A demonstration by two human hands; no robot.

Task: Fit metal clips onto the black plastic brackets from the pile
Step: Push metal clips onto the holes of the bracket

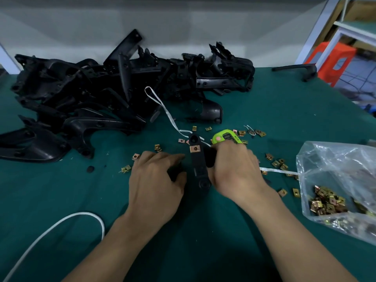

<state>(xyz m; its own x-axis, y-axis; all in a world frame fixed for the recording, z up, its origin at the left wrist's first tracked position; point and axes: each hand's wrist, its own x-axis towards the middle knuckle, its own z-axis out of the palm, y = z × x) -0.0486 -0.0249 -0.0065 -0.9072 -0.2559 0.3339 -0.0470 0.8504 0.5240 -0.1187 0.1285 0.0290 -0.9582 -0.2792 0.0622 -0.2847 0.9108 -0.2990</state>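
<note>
**Both hands on one bracket, one clip seated**

The fingers (162, 157) of the left hand (156, 176) are curled, and with the thumb they pinch a black part on the left side of the bracket (200, 165). The fingers (230, 151) of the right hand (236, 169) are curled round its right side. I read both as gripping it. The bracket stands between the two hands, its long axis running away from me, low over the worktop (203, 231). I cannot tell whether its near end touches the cloth. A brass-coloured clip (195, 148) sits on its upper part, just below the round hole at the far end.

A lime-green counter (226, 137) shows just beyond the right knuckles. I cannot tell how it is attached. Loose clips (156, 147) lie scattered around both hands. To the right a clear plastic bag (335, 159) lies open on its side with many more clips heaped inside. A white strap (162, 104) runs from the hands up toward the pile (81, 98) of black brackets at the far left. A white cable (61, 222) curves across the near left.
</note>
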